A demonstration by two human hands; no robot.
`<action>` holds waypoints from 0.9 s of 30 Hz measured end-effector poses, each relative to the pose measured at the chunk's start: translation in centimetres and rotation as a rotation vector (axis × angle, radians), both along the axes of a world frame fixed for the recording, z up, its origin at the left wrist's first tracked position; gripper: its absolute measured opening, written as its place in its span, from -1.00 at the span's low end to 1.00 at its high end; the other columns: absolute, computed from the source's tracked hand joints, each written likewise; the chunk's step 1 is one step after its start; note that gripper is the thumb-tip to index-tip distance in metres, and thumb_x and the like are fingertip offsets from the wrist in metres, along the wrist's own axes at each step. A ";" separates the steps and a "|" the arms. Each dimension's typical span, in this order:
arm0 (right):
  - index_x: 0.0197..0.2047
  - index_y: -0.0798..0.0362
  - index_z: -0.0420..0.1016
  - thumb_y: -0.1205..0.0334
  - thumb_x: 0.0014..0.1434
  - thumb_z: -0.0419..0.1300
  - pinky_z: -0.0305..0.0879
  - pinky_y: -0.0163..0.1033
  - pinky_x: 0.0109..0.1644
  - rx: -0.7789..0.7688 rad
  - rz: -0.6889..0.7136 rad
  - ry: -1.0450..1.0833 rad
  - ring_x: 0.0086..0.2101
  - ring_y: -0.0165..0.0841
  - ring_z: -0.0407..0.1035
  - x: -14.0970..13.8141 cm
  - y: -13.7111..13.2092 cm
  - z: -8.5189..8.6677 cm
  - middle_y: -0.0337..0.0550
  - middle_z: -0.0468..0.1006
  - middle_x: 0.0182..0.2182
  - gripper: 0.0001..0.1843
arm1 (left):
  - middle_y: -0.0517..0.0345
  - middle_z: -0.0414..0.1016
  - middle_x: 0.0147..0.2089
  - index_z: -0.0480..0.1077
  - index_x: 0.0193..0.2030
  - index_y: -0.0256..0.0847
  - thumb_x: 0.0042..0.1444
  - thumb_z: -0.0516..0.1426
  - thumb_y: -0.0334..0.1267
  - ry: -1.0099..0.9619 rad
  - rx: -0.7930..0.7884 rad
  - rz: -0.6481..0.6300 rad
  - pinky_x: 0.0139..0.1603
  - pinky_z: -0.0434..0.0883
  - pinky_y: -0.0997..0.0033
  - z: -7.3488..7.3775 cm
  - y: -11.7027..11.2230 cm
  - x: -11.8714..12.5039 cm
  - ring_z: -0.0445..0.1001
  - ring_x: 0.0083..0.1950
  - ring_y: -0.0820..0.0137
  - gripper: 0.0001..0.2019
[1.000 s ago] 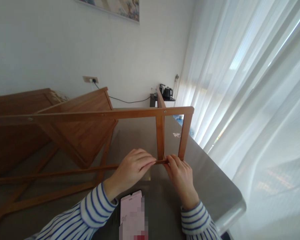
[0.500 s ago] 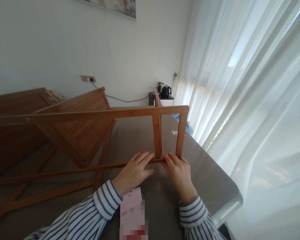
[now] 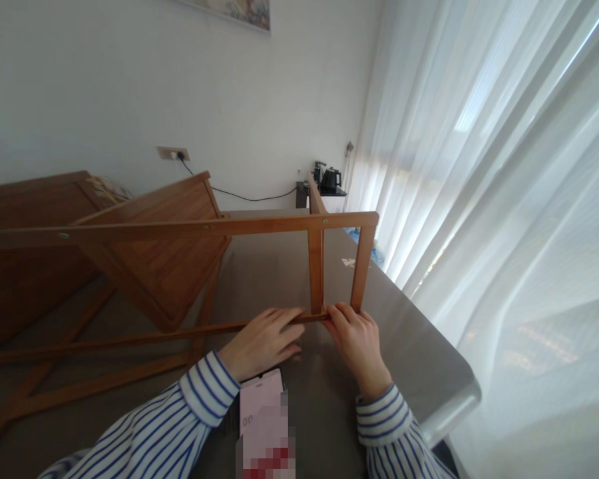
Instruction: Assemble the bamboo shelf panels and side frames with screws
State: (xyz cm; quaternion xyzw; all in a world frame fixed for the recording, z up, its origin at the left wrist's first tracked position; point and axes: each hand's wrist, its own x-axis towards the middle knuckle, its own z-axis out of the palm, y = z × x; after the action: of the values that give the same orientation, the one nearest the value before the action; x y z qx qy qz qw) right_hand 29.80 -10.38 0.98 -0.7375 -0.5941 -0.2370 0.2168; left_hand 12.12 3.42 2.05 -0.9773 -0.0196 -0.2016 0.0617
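A brown wooden rack (image 3: 259,226) lies on its side on a grey table (image 3: 419,346). Two short uprights (image 3: 315,269) join its top rail to a lower rail near me. My left hand (image 3: 262,340) rests on that lower rail just left of the uprights, fingers stretched along the wood. My right hand (image 3: 355,336) pinches the same rail at the foot of the uprights, fingers curled round it. Both sleeves are striped blue and white.
A phone (image 3: 262,406) with a pink screen lies on the table between my forearms. Slatted wooden panels (image 3: 170,259) of the rack fill the left. A black kettle (image 3: 331,179) stands on a far stand by the wall. White curtains (image 3: 504,199) hang along the table's right edge.
My left hand's fingers have flattened out along the lower rail and slid slightly down. The right hand keeps its pinch on the rail. The view has shifted a little.
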 end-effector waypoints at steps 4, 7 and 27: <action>-0.06 -0.01 0.45 0.13 0.26 0.11 0.14 -0.26 -0.25 0.003 -0.001 -0.013 -0.36 -0.37 0.43 0.0 0.0 0.0 -0.12 0.55 -0.20 -0.77 | -0.09 0.51 -0.15 0.33 -0.05 -0.30 0.22 0.02 -0.23 -0.020 0.041 0.227 -0.27 0.46 0.27 -0.5 0.8 0.1 0.53 -0.21 0.25 -0.77; -0.05 -0.01 0.46 0.13 0.26 0.11 0.16 -0.27 -0.25 0.001 0.012 -0.017 -0.36 -0.37 0.43 0.1 0.0 -0.1 -0.12 0.55 -0.21 -0.76 | 0.05 0.50 -0.34 0.36 -0.13 -0.24 0.23 0.00 -0.25 0.054 0.080 0.295 -0.45 0.38 0.42 -0.7 1.0 0.5 0.52 -0.38 0.31 -0.82; -0.32 0.01 0.47 0.21 0.18 0.19 0.27 -0.31 -0.38 -0.231 0.014 0.061 -0.34 -0.33 0.41 -4.7 -1.1 -4.3 -0.17 0.47 -0.39 -0.92 | 0.01 0.54 -0.45 0.39 -0.32 -0.19 0.21 -0.17 0.17 0.064 -0.005 0.396 -0.48 0.26 0.43 1.3 0.0 1.3 0.52 -0.46 0.25 -0.48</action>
State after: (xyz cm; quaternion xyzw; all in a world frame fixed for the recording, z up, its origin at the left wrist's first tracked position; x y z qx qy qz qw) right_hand 25.12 -11.47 -3.28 -0.7604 -0.6155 -0.1429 0.1502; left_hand 13.43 3.42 3.33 -0.9604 -0.2101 -0.1544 0.0984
